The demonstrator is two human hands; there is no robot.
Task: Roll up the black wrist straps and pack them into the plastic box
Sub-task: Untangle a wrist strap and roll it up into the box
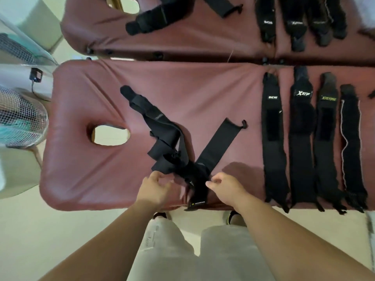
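Working at the near edge of a maroon padded massage table. Pinching the right edge of a black wrist strap with a small yellow mark on its end tab between thumb and finger of the right hand. Coming in from the other side with the left hand, fingers curled. Too blurry there to tell whether gripping or only touching.

Lies right between both hands, tab end hanging over the table edge toward the body. Just beyond the grip, got a tangled heap of black straps touching the held one, plus a flat black elastic band running off up and to the right. Well right of the grip, four long black straps laid flat side by side. Way out left, a white mesh-guarded fan.
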